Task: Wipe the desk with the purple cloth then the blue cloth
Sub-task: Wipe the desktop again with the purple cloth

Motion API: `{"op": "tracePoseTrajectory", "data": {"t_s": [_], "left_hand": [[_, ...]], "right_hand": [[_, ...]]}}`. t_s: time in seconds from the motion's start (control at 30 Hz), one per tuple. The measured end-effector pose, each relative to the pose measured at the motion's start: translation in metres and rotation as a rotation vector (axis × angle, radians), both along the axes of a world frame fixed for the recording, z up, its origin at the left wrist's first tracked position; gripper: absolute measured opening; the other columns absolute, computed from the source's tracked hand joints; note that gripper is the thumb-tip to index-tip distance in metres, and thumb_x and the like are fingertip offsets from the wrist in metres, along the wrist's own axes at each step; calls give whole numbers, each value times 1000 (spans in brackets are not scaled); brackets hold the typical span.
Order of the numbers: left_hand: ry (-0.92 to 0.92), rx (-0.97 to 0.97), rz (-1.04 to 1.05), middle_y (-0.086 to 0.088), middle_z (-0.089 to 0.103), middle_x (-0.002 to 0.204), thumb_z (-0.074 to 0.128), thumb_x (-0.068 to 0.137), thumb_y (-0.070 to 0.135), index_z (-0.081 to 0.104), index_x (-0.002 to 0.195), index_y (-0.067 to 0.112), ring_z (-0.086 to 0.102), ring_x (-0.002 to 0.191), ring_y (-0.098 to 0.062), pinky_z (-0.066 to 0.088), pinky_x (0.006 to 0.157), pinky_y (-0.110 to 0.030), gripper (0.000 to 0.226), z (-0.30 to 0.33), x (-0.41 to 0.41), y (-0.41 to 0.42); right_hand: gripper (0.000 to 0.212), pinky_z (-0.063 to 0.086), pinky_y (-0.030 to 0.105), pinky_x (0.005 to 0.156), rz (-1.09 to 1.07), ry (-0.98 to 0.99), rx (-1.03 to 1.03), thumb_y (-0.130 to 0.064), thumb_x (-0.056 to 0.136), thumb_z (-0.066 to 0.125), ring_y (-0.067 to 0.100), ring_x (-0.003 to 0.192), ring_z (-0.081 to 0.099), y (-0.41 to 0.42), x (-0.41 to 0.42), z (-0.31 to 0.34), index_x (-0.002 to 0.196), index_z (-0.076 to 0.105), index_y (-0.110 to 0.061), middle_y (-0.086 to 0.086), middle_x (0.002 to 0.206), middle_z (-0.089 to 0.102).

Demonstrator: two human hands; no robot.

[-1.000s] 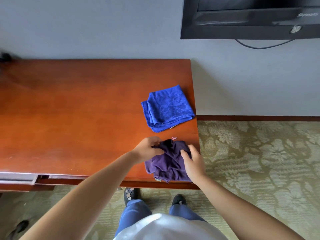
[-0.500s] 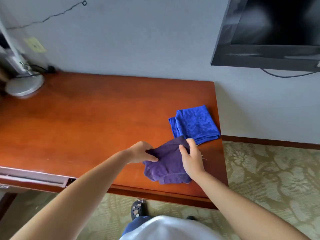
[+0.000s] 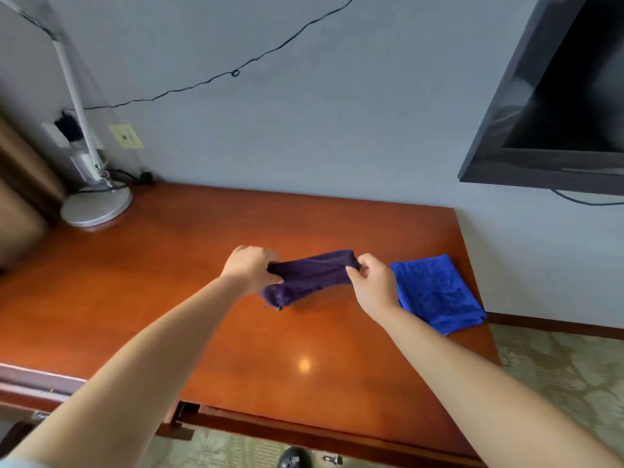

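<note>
The purple cloth hangs stretched between my two hands, lifted a little above the wooden desk. My left hand grips its left end with curled fingers. My right hand pinches its right end. The cloth's lower corner droops toward the desk top. The blue cloth lies folded on the desk near the right edge, just right of my right hand.
A white desk lamp stands at the desk's back left corner, with cables and wall sockets behind it. A dark television hangs on the wall at the upper right. A drawer edge sticks out at the front left. Patterned carpet lies to the right.
Both hands have lifted the purple cloth off the desk's front right corner and carried it up and toward the middle, pulling it out between them. The view has tilted upward.
</note>
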State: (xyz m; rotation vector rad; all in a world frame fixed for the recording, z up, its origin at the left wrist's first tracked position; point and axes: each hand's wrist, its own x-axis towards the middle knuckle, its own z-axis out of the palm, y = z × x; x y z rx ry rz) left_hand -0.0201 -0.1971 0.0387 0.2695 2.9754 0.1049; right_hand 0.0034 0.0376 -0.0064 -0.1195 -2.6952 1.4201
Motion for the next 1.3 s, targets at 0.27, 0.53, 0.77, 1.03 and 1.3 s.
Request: {"op": "tracePoseTrajectory", "data": {"t_s": [0.27, 0.53, 0.77, 1.03, 1.3], "left_hand": [[531, -67, -334, 5, 64, 64, 71, 59, 0, 73, 72, 17, 53, 84, -25, 39, 99, -52, 22, -54, 2, -50], [218, -103, -666, 6, 55, 63, 49, 64, 6, 69, 67, 23, 56, 60, -18, 44, 95, -38, 26, -152, 80, -58], [-283, 275, -223, 7, 67, 115, 55, 85, 15, 69, 115, 20, 61, 105, -14, 44, 88, -20, 33, -124, 80, -55], [-268, 755, 522, -7, 71, 102, 52, 89, 7, 70, 102, 13, 65, 95, -25, 51, 86, -34, 23, -131, 74, -74], [-312, 596, 513, -2, 62, 76, 59, 91, 34, 68, 77, 8, 58, 88, -24, 44, 70, -31, 31, -131, 65, -54]], "right_hand": [[20, 42, 4, 71, -83, 61, -199, 4, 86, 61, 10, 84, 63, -44, -5, -25, 102, 68, -6, 1, 97, 67], [37, 46, 10, 71, 29, -174, 55, 17, 72, 62, 19, 76, 63, -28, 79, -109, 78, 64, -19, -4, 90, 60], [26, 40, 12, 73, -135, -332, -183, 3, 84, 54, 9, 88, 60, -60, 62, -79, 91, 66, -19, -7, 91, 66], [41, 41, 17, 98, 383, -428, -289, 3, 89, 57, 10, 120, 52, -128, 56, -77, 123, 58, -20, -6, 124, 57], [33, 44, 36, 98, -101, -286, -13, -6, 89, 57, 20, 112, 55, -122, 54, -103, 120, 60, -15, 1, 120, 58]]}}
